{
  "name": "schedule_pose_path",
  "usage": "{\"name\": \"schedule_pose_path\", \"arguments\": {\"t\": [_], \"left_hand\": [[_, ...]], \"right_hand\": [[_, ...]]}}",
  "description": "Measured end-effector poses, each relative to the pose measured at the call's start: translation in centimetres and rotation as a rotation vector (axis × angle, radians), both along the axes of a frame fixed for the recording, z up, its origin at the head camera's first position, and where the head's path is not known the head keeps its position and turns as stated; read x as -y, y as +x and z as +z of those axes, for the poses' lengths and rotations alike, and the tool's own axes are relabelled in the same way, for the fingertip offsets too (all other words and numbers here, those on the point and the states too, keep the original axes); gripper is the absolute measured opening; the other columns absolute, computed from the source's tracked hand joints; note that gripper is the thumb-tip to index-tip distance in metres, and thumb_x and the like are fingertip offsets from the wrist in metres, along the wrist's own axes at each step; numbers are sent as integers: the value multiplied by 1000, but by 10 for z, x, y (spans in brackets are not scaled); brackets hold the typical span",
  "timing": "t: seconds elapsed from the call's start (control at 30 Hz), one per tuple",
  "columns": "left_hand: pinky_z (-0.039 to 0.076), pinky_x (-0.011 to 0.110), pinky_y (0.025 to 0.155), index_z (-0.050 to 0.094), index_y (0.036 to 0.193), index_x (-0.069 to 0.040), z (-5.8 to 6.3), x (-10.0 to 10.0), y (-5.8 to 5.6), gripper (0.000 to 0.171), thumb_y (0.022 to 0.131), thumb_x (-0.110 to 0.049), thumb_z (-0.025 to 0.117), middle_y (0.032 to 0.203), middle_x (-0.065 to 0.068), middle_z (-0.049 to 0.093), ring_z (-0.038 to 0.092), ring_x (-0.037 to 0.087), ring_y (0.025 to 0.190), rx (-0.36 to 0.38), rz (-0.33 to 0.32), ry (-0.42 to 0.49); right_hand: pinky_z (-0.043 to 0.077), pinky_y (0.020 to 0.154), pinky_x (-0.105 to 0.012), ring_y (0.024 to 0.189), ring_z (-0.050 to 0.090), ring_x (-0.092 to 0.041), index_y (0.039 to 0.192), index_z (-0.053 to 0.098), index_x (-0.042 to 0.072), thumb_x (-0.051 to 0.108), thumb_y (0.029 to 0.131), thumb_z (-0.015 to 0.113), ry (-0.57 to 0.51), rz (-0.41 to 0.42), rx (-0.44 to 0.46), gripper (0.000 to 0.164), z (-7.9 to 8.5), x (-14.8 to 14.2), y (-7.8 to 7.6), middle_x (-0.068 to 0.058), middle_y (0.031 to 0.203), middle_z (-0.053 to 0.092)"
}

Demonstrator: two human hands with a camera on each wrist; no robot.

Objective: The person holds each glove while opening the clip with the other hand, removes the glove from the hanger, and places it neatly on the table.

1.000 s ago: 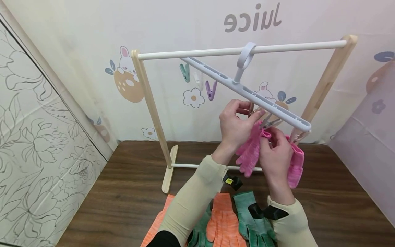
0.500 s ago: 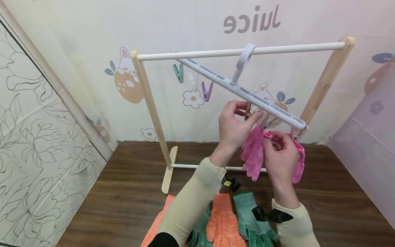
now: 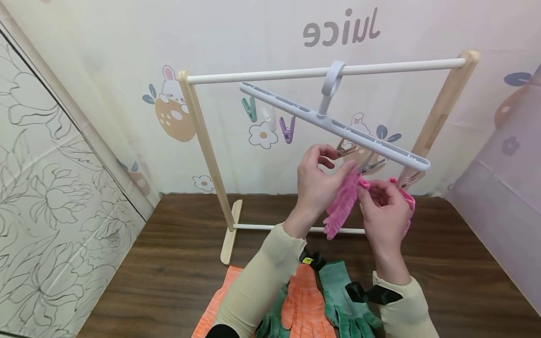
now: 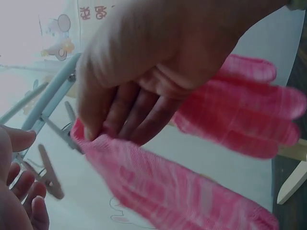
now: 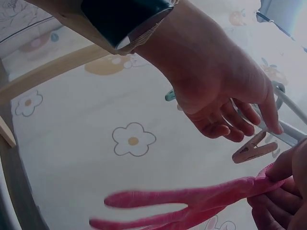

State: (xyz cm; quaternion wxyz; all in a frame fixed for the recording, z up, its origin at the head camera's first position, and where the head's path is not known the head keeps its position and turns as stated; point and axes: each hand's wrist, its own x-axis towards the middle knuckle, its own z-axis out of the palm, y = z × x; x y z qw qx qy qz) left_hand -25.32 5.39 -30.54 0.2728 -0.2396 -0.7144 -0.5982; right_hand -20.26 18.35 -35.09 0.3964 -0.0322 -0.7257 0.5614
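In the head view, my right hand (image 3: 385, 213) pinches the cuff of a pink knit glove (image 3: 341, 204), whose fingers dangle to the left. A grey clip (image 3: 372, 165) on the white hanger (image 3: 321, 117) overlaps that cuff. My left hand (image 3: 318, 177) is beside a beige clothespin (image 3: 345, 148); in the right wrist view, the left hand's fingers (image 5: 235, 125) are spread apart from the clothespin (image 5: 254, 147). Another pink glove (image 3: 409, 203) hangs from a clip at the hanger's right end, partly behind the right hand. The left wrist view shows the pinched cuff (image 4: 91, 141) up close.
The hanger hooks over the white rod (image 3: 253, 75) of a wooden rack (image 3: 208, 155). Green and purple clothespins (image 3: 287, 129) hang at its left. Orange gloves (image 3: 305, 300) and green gloves (image 3: 342, 291) lie on the dark wooden table (image 3: 169, 272) under the forearms.
My left fingers have let go of the beige clothespin, which now dangles tilted. The hanger has swung, its left end now lower. My right hand still pinches the pink cuff, slightly further right.
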Motion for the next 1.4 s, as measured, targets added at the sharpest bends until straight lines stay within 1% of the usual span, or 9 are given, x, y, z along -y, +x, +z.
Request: {"name": "schedule_pose_path", "arguments": {"t": [0.13, 0.23, 0.33, 0.47, 0.63, 0.8, 0.93, 1.13, 1.4], "left_hand": [[51, 20, 65, 61, 110, -9, -1, -1, 5, 29, 89, -23, 77, 98, 1, 64, 58, 5, 83, -1, -62, -2], [53, 21, 65, 63, 110, -7, 0, -4, 7, 26, 90, -20, 76, 98, 3, 66, 59, 5, 83, -35, -106, -14], [53, 20, 66, 65, 111, -7, 1, -8, 10, 28, 89, -19, 77, 100, 3, 67, 60, 5, 84, -72, -103, -60], [53, 16, 68, 64, 113, -7, 2, -15, 12, 32, 87, -20, 79, 102, 2, 65, 61, 5, 86, -97, -62, -118], [51, 13, 69, 64, 115, -9, 3, -22, 11, 37, 85, -21, 81, 103, 1, 63, 58, 4, 87, -117, -29, -144], [51, 14, 72, 64, 115, -10, 5, -28, 8, 40, 82, -24, 84, 102, 0, 62, 56, 3, 91, -135, 18, -178], [48, 12, 72, 63, 113, -10, 4, -33, 5, 42, 80, -22, 85, 99, 0, 62, 56, 4, 90, -172, 62, -205], [45, 7, 72, 64, 112, -9, 1, -38, 3, 39, 81, -22, 84, 97, 0, 63, 56, 3, 86, -223, 101, -205], [46, 9, 72, 68, 106, -8, 0, -36, 2, 33, 81, -22, 84, 98, -1, 65, 57, 2, 80, -221, 112, -183]], "right_hand": [[52, 78, -13, 84, 67, -3, 107, 72, 1, 17, 89, 77, 29, 7, 20, 24, 0, 1, 0, 5, 93, 70], [51, 78, -13, 84, 66, -2, 106, 73, 2, 19, 89, 77, 45, -1, 31, 25, 1, 1, 0, 1, 93, 71], [51, 77, -13, 83, 66, -2, 106, 72, 2, 19, 90, 76, 56, -11, 35, 24, 1, 1, 0, -3, 94, 71], [51, 78, -13, 82, 65, -1, 107, 72, 0, 17, 92, 72, 76, -10, 42, 23, 0, 2, 0, -9, 96, 72], [51, 77, -13, 80, 63, -1, 108, 71, -2, 11, 92, 70, 102, -7, 28, 21, 0, 5, -1, -14, 96, 71], [50, 74, -12, 75, 61, -4, 102, 70, -4, 5, 90, 69, 110, -26, 21, 16, 1, 6, -2, -13, 90, 69], [50, 75, -12, 76, 61, -5, 103, 70, -4, 4, 89, 67, 118, -28, 36, 16, 0, 7, -1, -13, 91, 70], [50, 77, -12, 79, 61, -2, 108, 71, -3, 0, 88, 67, 129, -28, 48, 20, -1, 7, -1, -14, 96, 71], [50, 77, -12, 80, 62, -2, 109, 70, -3, 1, 90, 66, 135, 6, 49, 20, -2, 5, -4, -15, 98, 71]]}}
